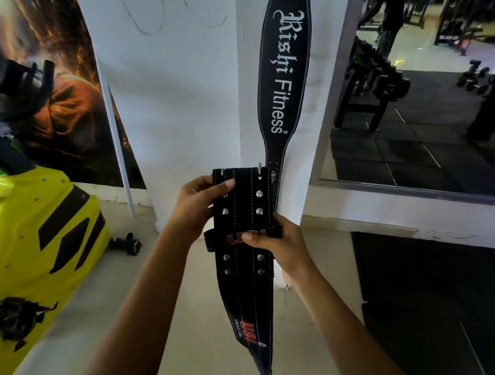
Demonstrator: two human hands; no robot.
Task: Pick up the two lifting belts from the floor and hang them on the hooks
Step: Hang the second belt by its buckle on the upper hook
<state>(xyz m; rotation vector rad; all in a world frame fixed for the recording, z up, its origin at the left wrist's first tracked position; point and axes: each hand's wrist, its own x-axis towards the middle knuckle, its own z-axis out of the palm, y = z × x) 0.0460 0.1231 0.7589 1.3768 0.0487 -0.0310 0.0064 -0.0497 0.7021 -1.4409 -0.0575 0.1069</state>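
A black belt lettered "Rishi Fitness" (284, 69) hangs down the white pillar from above the frame; its hook is out of view. In front of its lower end I hold a second black belt (248, 265) with silver rivets and red "USI" lettering, upright, its pointed tip hanging down. My left hand (201, 206) grips this belt's top left edge near the metal buckle prongs. My right hand (274, 246) pinches its keeper loop on the right side.
The white pillar (184, 101) stands straight ahead. A yellow exercise machine (26, 241) fills the left. A large wall mirror (433, 74) on the right reflects gym benches and dumbbells. A small black dumbbell (126, 242) lies on the floor at the pillar's foot.
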